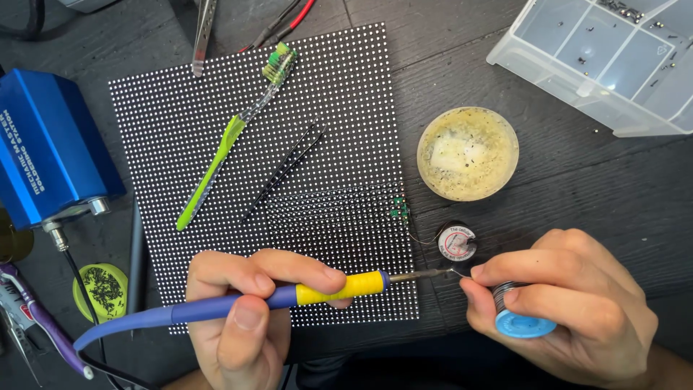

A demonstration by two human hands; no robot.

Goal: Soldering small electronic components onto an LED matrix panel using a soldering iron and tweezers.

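Soldering iron point(289, 295), blue-handled with a yellow grip, lies clamped in the left hand point(242, 318), its tip meeting a thin solder wire point(456, 271) pinched by the right hand point(570, 303). That hand also grips a blue-capped solder spool point(516, 318). Just beyond both hands sits a dotted LED panel point(332, 144) carrying a green toothbrush point(224, 148) and black tweezers point(285, 170). A round flux tin point(468, 153) rests on the counter point(577, 180) above the right hand.

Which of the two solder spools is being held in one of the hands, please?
The blue-capped solder spool, gripped in the right hand beside the soldering iron tip. The other spool, with a white label, lies untouched on the table above it.
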